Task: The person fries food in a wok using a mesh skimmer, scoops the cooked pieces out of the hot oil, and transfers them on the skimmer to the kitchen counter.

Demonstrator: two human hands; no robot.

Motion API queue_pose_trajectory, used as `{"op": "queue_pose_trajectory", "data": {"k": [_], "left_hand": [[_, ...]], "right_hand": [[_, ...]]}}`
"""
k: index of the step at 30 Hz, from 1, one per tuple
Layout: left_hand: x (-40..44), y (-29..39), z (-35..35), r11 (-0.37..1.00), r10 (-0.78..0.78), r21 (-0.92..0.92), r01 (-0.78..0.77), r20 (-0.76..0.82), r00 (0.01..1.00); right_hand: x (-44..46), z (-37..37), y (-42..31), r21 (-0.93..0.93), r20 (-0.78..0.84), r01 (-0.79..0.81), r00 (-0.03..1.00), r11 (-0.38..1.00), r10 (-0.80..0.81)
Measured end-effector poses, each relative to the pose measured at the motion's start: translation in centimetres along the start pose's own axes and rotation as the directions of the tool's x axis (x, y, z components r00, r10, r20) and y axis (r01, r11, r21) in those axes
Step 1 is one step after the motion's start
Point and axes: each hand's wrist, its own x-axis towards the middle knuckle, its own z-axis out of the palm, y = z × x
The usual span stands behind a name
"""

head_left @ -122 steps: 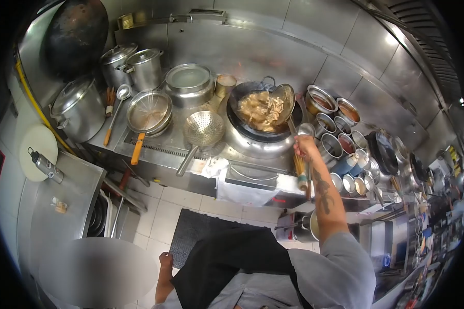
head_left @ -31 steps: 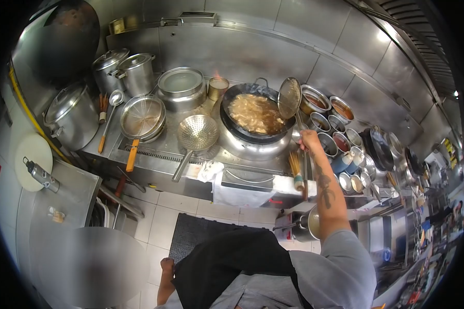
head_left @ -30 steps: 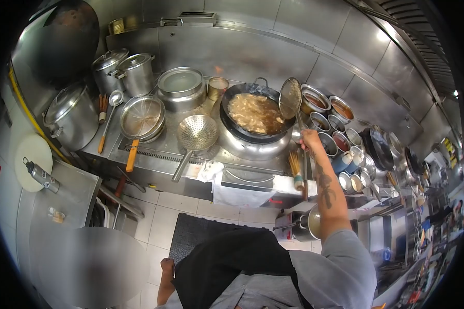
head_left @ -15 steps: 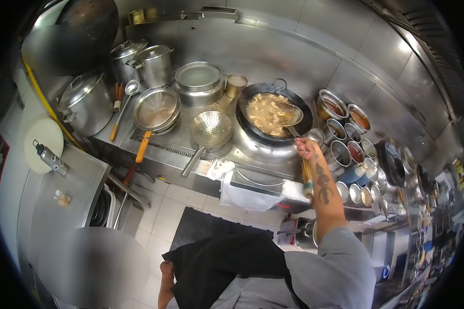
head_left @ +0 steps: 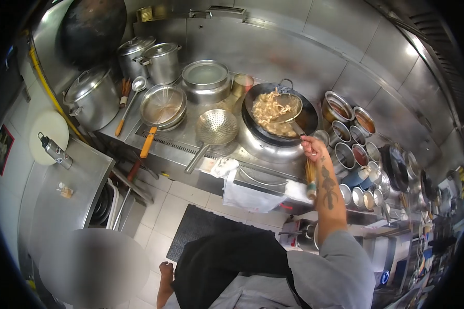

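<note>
Steel wall panels [head_left: 265, 49] rise behind a crowded metal table [head_left: 228, 152], where a wide sweep of the arm could topple something. On it, a dark wok [head_left: 309, 116] rests on a rounded burner ring [head_left: 265, 150]; a jolt to it might splash the contents over the rim. Open sauce containers [head_left: 338, 109] stand near its right side, so drips could land in them if the skimmer [head_left: 295, 106] swung out that way. That skimmer tilts inside the wok, brown food pieces [head_left: 268, 109] against it; too steep an angle would let any load slide off. Right hand [head_left: 313, 147] grips its handle just outside the rim, where steam or a slipping grasp could scald. Left hand [head_left: 165, 269] hangs low, seemingly curled; whether it is closed or holding anything, I cannot tell.
</note>
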Motion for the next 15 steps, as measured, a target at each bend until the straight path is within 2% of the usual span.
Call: {"op": "queue_pose_trajectory", "data": {"k": [2,3,4,5,6,7,8,10,11,15], "left_hand": [[0.5,2.4,0.3,0.997,0.072,0.028,-0.072,-0.023,0.997],[1.0,3.3,0.6,0.998,0.054,0.017,-0.053,-0.054,0.997],[1.4,4.0,0.7,0.998,0.062,0.018,-0.062,-0.047,0.997],[1.8,4.8,0.8,0.997,0.073,-0.034,-0.074,-0.033,0.997],[2.3,5.3,1.0,0.993,0.082,-0.086,-0.083,-0.018,0.996],[3.5,4.9,1.6,0.980,0.089,-0.177,-0.094,-0.033,0.995],[4.4,4.3,1.8,0.979,0.093,-0.179,-0.096,-0.026,0.995],[4.7,4.7,1.8,0.969,0.051,-0.245,-0.045,0.018,0.999],[4.6,4.7,1.8,0.972,0.093,-0.220,-0.088,0.015,0.996],[5.2,3.6,1.7,0.974,0.098,-0.206,-0.090,0.025,0.995]], "right_hand": [[-1.8,1.5,-0.9,-0.165,-0.143,0.059,0.986,0.985,-0.083],[-2.4,2.3,-1.3,-0.165,-0.148,0.066,0.985,0.984,-0.091],[-2.9,3.2,-1.7,-0.278,-0.202,0.071,0.971,0.958,-0.131],[-3.2,4.0,-2.0,-0.389,-0.251,0.069,0.952,0.919,-0.177],[-3.3,4.6,-2.1,-0.391,-0.256,0.075,0.949,0.917,-0.186],[-3.4,5.1,-2.2,-0.469,-0.302,0.089,0.919,0.879,-0.254],[-3.4,5.7,-2.1,-0.544,-0.340,0.095,0.883,0.834,-0.322],[-3.8,7.1,-2.4,-0.586,-0.348,0.062,0.881,0.808,-0.320],[-3.5,7.1,-2.3,-0.626,-0.327,0.086,0.874,0.775,-0.361],[-2.8,6.7,-2.0,-0.713,-0.268,0.125,0.860,0.690,-0.433]]}}
